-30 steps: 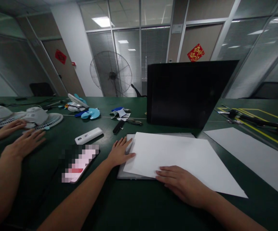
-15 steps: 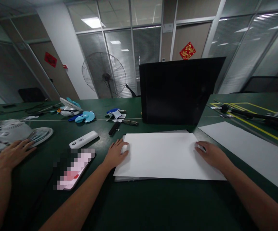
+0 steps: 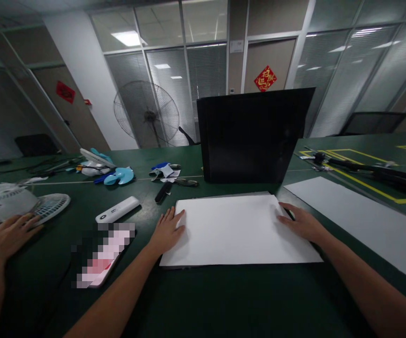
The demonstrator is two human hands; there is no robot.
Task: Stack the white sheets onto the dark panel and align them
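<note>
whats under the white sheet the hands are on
Under the white sheet only a thin grey edge of something flat shows at the far side and front. The sheet covers the rest, so what it is stays unclear. Left hand and right hand rest on its sides.

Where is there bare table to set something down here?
Bare green table runs along the near edge below the white sheet, and between that sheet and the right sheet. The left side is crowded: phone, white bar, fan parts.
</note>
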